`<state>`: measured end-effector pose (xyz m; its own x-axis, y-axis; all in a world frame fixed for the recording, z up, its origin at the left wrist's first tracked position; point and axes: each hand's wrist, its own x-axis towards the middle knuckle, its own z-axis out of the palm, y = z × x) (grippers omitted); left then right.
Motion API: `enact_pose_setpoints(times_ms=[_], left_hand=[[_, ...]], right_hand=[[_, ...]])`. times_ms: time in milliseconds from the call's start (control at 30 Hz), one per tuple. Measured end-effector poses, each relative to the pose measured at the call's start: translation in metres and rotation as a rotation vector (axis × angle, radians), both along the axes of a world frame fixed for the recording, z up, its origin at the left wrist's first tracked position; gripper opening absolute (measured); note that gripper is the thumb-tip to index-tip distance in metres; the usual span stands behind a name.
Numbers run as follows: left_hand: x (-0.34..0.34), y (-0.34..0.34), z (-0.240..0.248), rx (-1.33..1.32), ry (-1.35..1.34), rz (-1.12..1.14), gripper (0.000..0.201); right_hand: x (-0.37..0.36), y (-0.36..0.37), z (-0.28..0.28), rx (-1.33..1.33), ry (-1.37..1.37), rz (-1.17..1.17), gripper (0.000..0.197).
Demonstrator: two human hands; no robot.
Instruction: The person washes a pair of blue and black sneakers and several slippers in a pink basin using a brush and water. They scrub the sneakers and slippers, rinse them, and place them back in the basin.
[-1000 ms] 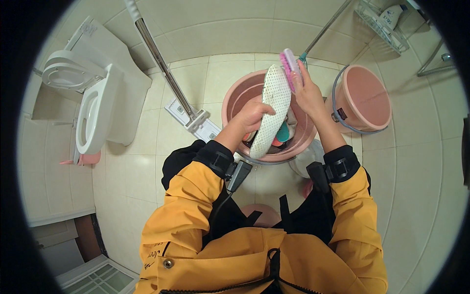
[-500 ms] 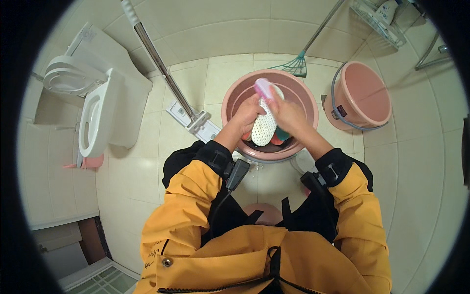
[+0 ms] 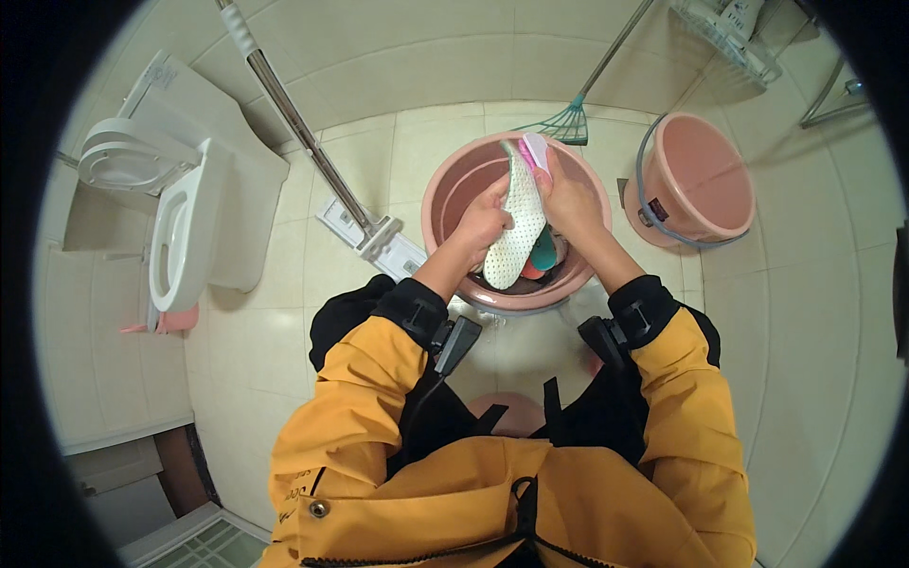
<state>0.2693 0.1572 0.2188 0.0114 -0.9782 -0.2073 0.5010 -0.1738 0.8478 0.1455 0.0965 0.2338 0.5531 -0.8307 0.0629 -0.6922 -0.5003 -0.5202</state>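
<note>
Over the pink basin (image 3: 432, 210), my left hand (image 3: 482, 225) is closed round the edge of a white perforated insole (image 3: 516, 235), which stands tilted with its broad end low. My right hand (image 3: 571, 201) grips a pink scrubbing brush (image 3: 534, 147) with a pale back. The brush lies at the upper end of the insole, against or right beside its edge. Below the insole, a green piece (image 3: 543, 252) and a red-orange piece (image 3: 533, 272) show in the basin, mostly covered, so their kind is unclear.
A pink bucket (image 3: 705, 170) with a grey handle stands to the right. Behind the basin leans a green rake-like broom (image 3: 566, 123). On the left are a flat mop (image 3: 383, 244) and a white toilet (image 3: 227, 180). A wire shelf (image 3: 729, 43) hangs at upper right.
The insole has turned and shows more of its length. The brush has shifted right, from across its upper part to its right edge, and my right hand has moved slightly right.
</note>
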Motion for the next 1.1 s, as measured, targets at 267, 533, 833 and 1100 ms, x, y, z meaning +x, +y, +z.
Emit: enact_pose_setpoints(times_ms=[267, 533, 833, 1100], left_hand=[[-0.001, 0.002, -0.002, -0.039, -0.088, -0.019, 0.077], [-0.002, 0.006, 0.001, -0.014, -0.091, -0.024, 0.081], [-0.004, 0.002, 0.004, 0.079, 0.023, -0.103, 0.06], [0.005, -0.002, -0.002, -0.032, -0.27, 0.068, 0.048]], right_hand=[[-0.003, 0.005, 0.009, 0.049, 0.039, -0.027, 0.05], [-0.006, -0.012, -0.008, -0.081, -0.042, -0.046, 0.049], [-0.016, -0.051, -0.014, 0.435, -0.528, -0.064, 0.065], [-0.01, -0.018, 0.003, -0.077, 0.007, 0.091, 0.052]])
